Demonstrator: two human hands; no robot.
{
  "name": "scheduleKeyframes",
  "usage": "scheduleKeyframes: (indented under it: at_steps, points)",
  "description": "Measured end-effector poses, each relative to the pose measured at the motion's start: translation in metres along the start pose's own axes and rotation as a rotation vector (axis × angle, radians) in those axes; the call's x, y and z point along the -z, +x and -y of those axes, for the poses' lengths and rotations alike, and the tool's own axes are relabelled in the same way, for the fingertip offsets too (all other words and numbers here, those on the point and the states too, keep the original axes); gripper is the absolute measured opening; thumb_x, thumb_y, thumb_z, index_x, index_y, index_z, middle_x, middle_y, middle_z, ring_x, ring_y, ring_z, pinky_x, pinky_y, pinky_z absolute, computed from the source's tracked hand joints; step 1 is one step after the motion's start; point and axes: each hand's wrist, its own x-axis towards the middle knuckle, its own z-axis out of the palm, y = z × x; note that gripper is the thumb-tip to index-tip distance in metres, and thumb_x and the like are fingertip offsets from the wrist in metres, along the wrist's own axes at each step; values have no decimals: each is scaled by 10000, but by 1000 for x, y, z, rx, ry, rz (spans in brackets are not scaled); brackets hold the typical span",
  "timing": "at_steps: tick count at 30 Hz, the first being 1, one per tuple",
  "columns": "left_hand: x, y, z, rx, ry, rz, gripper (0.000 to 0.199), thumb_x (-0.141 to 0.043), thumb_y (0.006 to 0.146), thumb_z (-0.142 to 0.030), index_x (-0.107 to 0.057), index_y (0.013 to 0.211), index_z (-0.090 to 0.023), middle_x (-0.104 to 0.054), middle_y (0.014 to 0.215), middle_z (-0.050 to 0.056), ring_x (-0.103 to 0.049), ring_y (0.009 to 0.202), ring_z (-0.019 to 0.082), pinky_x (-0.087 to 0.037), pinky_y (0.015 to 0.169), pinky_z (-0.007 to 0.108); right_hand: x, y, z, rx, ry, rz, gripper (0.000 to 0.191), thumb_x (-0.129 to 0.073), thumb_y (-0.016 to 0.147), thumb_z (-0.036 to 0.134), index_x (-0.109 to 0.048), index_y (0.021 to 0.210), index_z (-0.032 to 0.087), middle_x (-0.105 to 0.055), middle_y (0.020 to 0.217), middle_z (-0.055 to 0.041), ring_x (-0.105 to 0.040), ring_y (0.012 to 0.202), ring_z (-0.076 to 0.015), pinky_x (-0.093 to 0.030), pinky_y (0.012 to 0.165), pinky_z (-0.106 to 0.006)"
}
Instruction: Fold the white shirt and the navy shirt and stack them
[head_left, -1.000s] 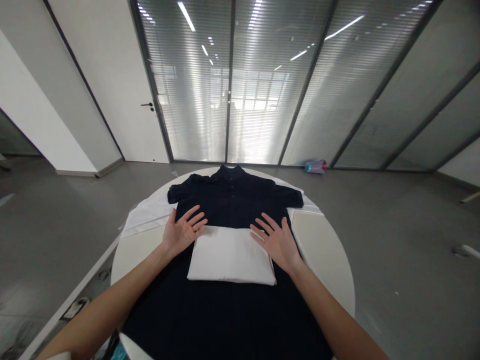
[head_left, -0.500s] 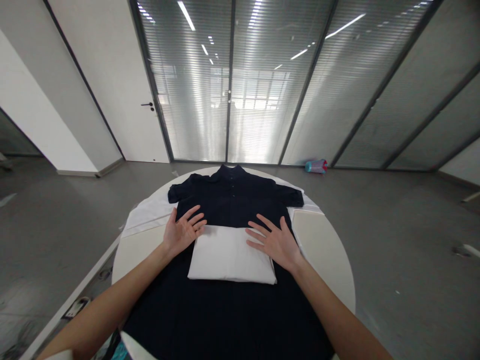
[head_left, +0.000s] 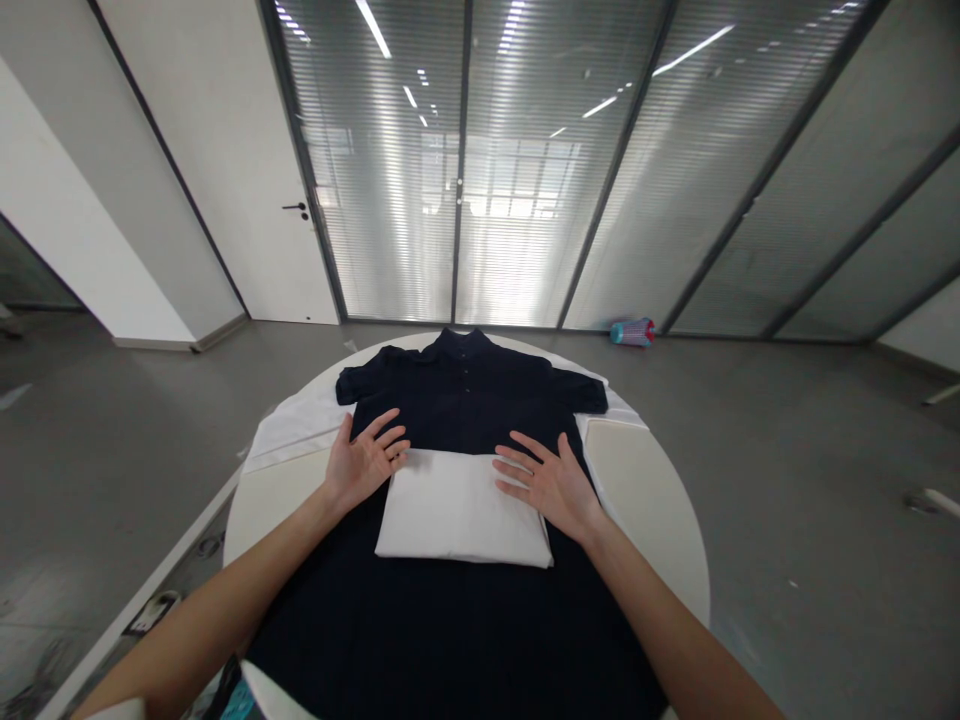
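A dark navy short-sleeved shirt (head_left: 465, 390) lies spread out, collar away from me. On its middle rests a folded white cloth (head_left: 459, 515), roughly rectangular, perhaps a folded garment. My left hand (head_left: 365, 462) hovers by the cloth's upper left corner, palm up and fingers spread, holding nothing. Over the cloth's upper right part is my right hand (head_left: 551, 485), also palm up with its fingers apart and nothing in it. Another white cloth (head_left: 296, 428) shows from under the shirt at the shoulders and the right side.
The shirt lies on a round white table (head_left: 660, 510). Beyond it are a glass partition with blinds (head_left: 517, 170) and a white door (head_left: 225, 150). A blue and pink object (head_left: 632, 332) lies on the grey floor (head_left: 810, 480). Cables and a socket box (head_left: 152, 612) sit at lower left.
Both hands have shifted very slightly and remain palm up with spread fingers. The shirt and the folded white cloth lie as before.
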Motion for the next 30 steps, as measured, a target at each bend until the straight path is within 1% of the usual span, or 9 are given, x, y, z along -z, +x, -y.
scheduleKeyframes:
  at_steps: [11, 24, 30]
  points:
    - [0, 0, 0, 5, -4, -9, 682, -220, 1007, -590, -641, 1230, -103, -733, 891, 174, -707, 747, 284, -546, 687, 413, -1, 0, 0, -7, -31, -11, 671, -173, 1009, 624, -616, 1231, 171, -679, 1218, -177, -701, 1006, -275, -494, 969, -530]
    - [-2, -1, 0, 5, -5, -15, 678, -209, 1013, -575, -649, 1213, -101, -730, 865, 169, -700, 735, 284, -544, 672, 415, 6, 2, -2, 11, -53, 22, 673, -192, 1004, 632, -628, 1221, 167, -701, 1159, -164, -703, 981, -269, -511, 937, -501]
    - [-2, -1, 0, 1, -6, -17, 663, -228, 1011, -575, -637, 1240, -107, -725, 872, 164, -695, 737, 279, -541, 679, 415, 5, 2, -1, 8, -61, 23, 662, -192, 1007, 628, -637, 1214, 183, -722, 1099, -150, -710, 939, -251, -521, 919, -479]
